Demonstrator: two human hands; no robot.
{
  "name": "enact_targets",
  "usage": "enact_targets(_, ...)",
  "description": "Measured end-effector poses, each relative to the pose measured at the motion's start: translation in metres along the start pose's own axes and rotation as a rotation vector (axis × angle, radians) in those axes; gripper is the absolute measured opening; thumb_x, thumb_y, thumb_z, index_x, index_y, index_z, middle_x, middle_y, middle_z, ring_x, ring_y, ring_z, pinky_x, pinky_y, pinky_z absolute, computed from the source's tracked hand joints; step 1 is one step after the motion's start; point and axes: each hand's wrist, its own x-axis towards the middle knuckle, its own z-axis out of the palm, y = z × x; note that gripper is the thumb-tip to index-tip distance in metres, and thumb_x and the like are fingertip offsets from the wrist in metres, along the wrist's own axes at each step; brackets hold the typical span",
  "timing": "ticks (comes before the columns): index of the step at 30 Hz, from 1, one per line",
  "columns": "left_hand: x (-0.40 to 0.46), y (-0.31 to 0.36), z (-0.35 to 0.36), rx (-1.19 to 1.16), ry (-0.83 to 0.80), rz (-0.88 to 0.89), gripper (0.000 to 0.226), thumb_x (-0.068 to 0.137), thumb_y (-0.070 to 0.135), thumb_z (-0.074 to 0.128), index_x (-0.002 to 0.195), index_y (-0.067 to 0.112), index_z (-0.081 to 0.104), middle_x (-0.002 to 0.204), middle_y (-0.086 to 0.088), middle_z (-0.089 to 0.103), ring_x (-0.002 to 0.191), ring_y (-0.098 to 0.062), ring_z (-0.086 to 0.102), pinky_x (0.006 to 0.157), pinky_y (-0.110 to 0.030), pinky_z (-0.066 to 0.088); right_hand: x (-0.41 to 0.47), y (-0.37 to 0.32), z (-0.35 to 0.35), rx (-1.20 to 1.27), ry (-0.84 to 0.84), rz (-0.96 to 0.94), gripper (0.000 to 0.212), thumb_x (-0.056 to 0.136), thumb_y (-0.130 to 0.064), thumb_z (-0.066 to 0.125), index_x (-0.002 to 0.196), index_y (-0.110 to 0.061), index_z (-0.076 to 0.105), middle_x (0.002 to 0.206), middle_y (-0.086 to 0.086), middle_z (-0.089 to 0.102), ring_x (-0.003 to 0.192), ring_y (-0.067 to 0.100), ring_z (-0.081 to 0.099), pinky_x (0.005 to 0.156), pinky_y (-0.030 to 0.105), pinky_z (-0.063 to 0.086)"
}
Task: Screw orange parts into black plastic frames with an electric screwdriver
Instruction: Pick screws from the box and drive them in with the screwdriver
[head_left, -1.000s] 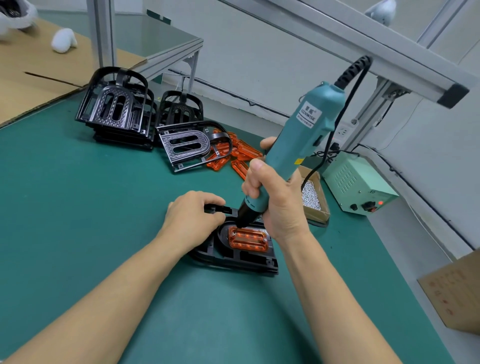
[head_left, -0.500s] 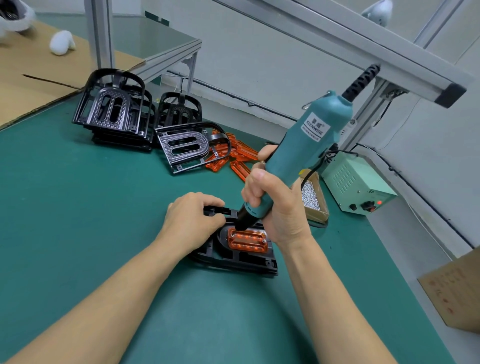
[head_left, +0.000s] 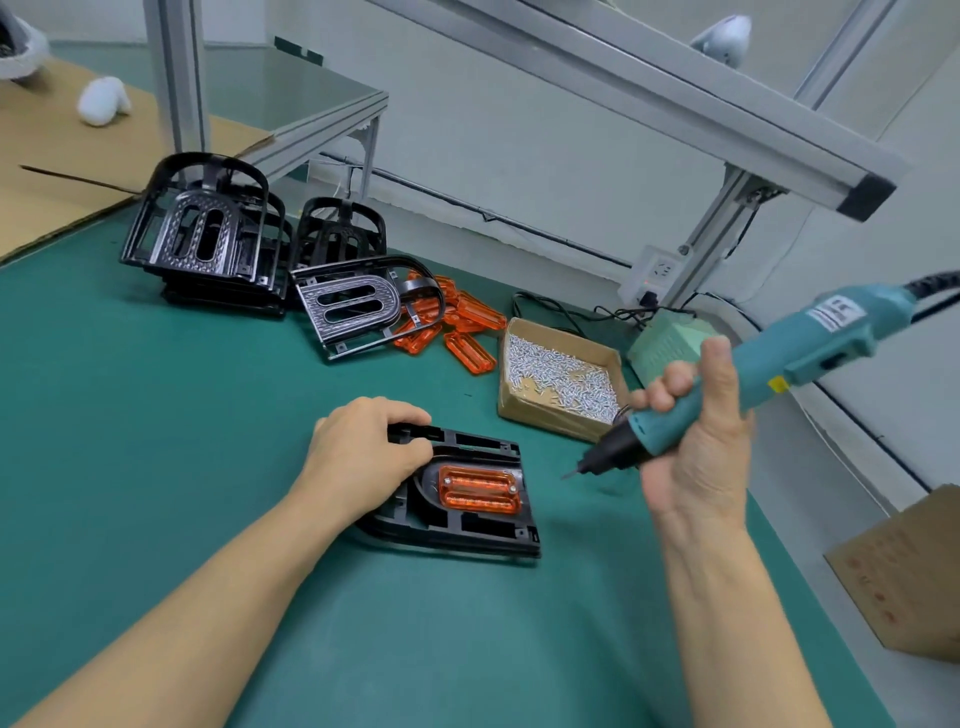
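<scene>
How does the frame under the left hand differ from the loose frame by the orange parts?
The held frame lies flat with an orange part seated in it; the loose frame is tilted, slots empty. The left hand grips the held frame; nothing touches the loose frame by hand. The loose frame's centre looks silvery and textured; the held frame's is black. Both share a D-shaped outline.

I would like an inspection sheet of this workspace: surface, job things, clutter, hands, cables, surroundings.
Surface: green mat.
Job's things: black frame holds orange part; spare frames stacked at the back; loose orange parts; screw box.
Clutter: cardboard box at the right.
Hands: left hand holds the frame; right hand grips the screwdriver, lifted off.
Cables: black cord behind the screw box.
Surroundings: power supply, wall socket, aluminium rail.
</scene>
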Motion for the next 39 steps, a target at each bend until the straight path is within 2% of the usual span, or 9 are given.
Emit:
enact_targets(3,0.000,0.000,0.000,-0.002,0.000,-0.002,0.025,0.080,0.022,0.065,0.102,0.032,0.070,0.111,0.006,0.067,0.107,-0.018,0.056,0.103,-0.041,0.038,0.003,-0.019,-0.033,-0.108,0.112,0.061,0.022,0.087,-0.037,0.062,0.090,-0.022,0.047,0.058,-0.007,0.048,0.047,0.006,0.044,0.050,0.019,0.042)
enact_targets(8,-0.001,0.001,0.000,0.007,0.004,-0.003,0.022,0.080,0.022,0.067,0.098,0.034,0.070,0.103,0.005,0.069,0.101,-0.021,0.059,0.099,-0.041,0.042,0.010,-0.048,-0.090,-0.431,0.237,0.262,0.018,0.095,-0.031,0.059,0.092,-0.020,0.045,0.063,0.000,0.052,0.045,0.009,0.051,0.045,0.020,0.048)
enact_targets(16,-0.003,0.003,0.000,0.014,0.019,0.019,0.021,0.080,0.022,0.068,0.098,0.033,0.071,0.094,0.011,0.063,0.098,-0.019,0.059,0.096,-0.038,0.045,0.011,-0.043,-0.137,-1.113,0.183,0.580,0.031,0.093,-0.041,0.059,0.093,-0.011,0.051,0.066,0.011,0.055,0.041,0.015,0.054,0.043,0.025,0.046)
enact_targets(18,-0.003,0.002,0.000,0.010,0.019,0.023,0.020,0.080,0.022,0.068,0.097,0.033,0.071,0.094,0.011,0.064,0.097,-0.018,0.059,0.094,-0.036,0.045,0.013,-0.038,-0.138,-1.428,0.117,0.587,0.037,0.094,-0.045,0.055,0.094,-0.008,0.051,0.068,0.009,0.059,0.047,0.019,0.057,0.050,0.027,0.045)
enact_targets(21,-0.003,0.002,0.000,0.002,0.020,0.019,0.020,0.080,0.022,0.068,0.096,0.033,0.071,0.095,0.012,0.065,0.097,-0.017,0.059,0.091,-0.033,0.046,0.014,-0.029,-0.134,-2.054,-0.027,0.571,0.045,0.095,-0.055,0.044,0.094,-0.011,0.048,0.075,0.002,0.056,0.062,0.018,0.053,0.052,0.027,0.035)
enact_targets(25,-0.002,0.000,0.001,-0.003,0.014,0.011,0.022,0.080,0.021,0.068,0.098,0.033,0.071,0.099,0.012,0.066,0.097,-0.016,0.059,0.091,-0.033,0.046,0.018,-0.019,-0.127,-2.411,-0.098,0.462,0.045,0.096,-0.057,0.038,0.079,-0.017,0.047,0.070,-0.005,0.049,0.057,0.012,0.044,0.048,0.023,0.029)
enact_targets(28,-0.001,-0.001,0.001,-0.007,0.013,0.011,0.021,0.080,0.021,0.068,0.097,0.033,0.071,0.097,0.012,0.066,0.097,-0.016,0.059,0.090,-0.033,0.046,0.024,-0.014,-0.120,-2.478,-0.126,0.418,0.045,0.094,-0.056,0.040,0.069,-0.019,0.041,0.068,-0.005,0.049,0.055,0.010,0.042,0.046,0.021,0.028)
enact_targets(34,0.000,-0.002,0.001,-0.013,0.010,0.017,0.020,0.080,0.021,0.068,0.095,0.034,0.071,0.096,0.012,0.066,0.093,-0.016,0.059,0.085,-0.031,0.046,0.027,-0.013,-0.128,-2.393,-0.096,0.446,0.055,0.090,-0.069,0.038,0.069,-0.019,0.044,0.071,-0.004,0.053,0.058,0.011,0.046,0.050,0.023,0.032)
enact_targets(39,-0.001,-0.002,0.002,-0.015,0.012,0.019,0.020,0.081,0.021,0.068,0.095,0.034,0.071,0.097,0.012,0.065,0.092,-0.015,0.059,0.082,-0.030,0.045,0.027,-0.015,-0.131,-2.291,-0.093,0.524,0.059,0.085,-0.076,0.036,0.086,-0.020,0.052,0.078,-0.004,0.056,0.070,0.015,0.055,0.054,0.025,0.035)
